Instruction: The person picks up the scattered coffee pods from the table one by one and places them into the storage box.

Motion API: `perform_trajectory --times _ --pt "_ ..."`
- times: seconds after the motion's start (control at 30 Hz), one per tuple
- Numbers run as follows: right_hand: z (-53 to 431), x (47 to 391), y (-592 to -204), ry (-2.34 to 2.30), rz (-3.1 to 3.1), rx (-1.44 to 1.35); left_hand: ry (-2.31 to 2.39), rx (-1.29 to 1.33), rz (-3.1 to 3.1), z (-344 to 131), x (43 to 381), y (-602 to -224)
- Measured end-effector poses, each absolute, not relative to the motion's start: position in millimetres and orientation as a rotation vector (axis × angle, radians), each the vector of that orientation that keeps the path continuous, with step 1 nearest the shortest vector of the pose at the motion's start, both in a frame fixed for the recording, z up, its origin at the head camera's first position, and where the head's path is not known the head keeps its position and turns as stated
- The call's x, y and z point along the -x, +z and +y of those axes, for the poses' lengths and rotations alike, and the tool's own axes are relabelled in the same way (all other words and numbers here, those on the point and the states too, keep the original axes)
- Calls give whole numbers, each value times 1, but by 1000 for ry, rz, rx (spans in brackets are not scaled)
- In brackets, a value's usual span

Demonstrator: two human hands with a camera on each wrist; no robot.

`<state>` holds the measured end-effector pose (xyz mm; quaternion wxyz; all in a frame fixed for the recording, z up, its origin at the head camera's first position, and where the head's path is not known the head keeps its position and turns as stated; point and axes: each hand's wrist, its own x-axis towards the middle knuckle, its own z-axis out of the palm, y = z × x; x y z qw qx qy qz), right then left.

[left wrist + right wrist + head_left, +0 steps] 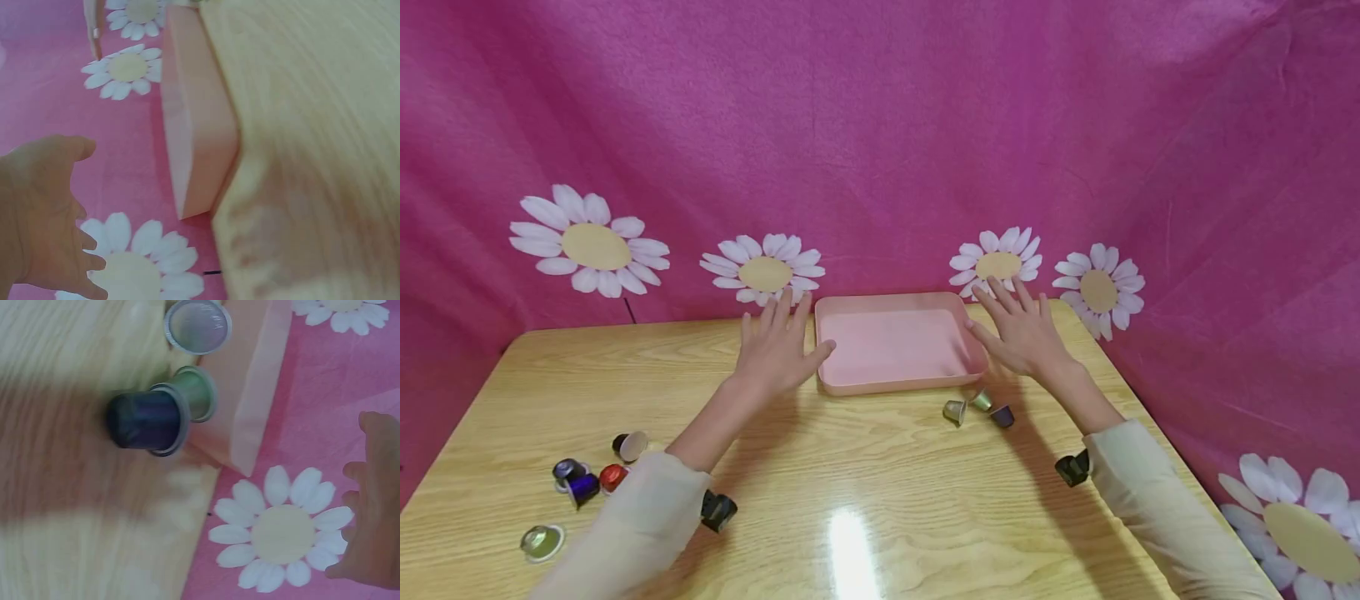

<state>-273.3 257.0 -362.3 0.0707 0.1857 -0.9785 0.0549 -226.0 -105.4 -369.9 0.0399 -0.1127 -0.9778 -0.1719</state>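
A pink rectangular tray (891,387) lies at the back of the wooden table. My left hand (775,350), fingers spread, hovers by the tray's left end; in the left wrist view that hand (50,212) is apart from the tray (212,137). Over the tray's right end my right hand (1022,333) is spread too, holding nothing. In front of the tray's right corner sit a beige coffee capsule (955,412), a light green coffee capsule (982,400) and a dark coffee capsule (1002,417). The right wrist view shows the dark capsule (147,422) on its side.
On the table's left lie several more coffee capsules: a red one (613,477), a purple one (583,488), a black one with a pale lid (631,446) and an olive green one (542,542). A magenta cloth (880,150) with daisies hangs behind the table (880,467).
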Motion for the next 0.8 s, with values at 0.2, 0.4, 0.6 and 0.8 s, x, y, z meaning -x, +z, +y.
perform_trajectory --times 0.2,0.4,0.6,0.8 --pt "266 279 -379 203 -2974 -535 -561 341 -3052 -95 228 -385" --pt "274 285 -401 191 -3020 -501 -597 317 -3039 -91 234 -394" --pt "278 289 -415 208 -3072 -474 -633 313 -3052 -91 239 -407" --pt "279 293 -421 243 -3104 -458 -622 287 -3076 -94 242 -420"
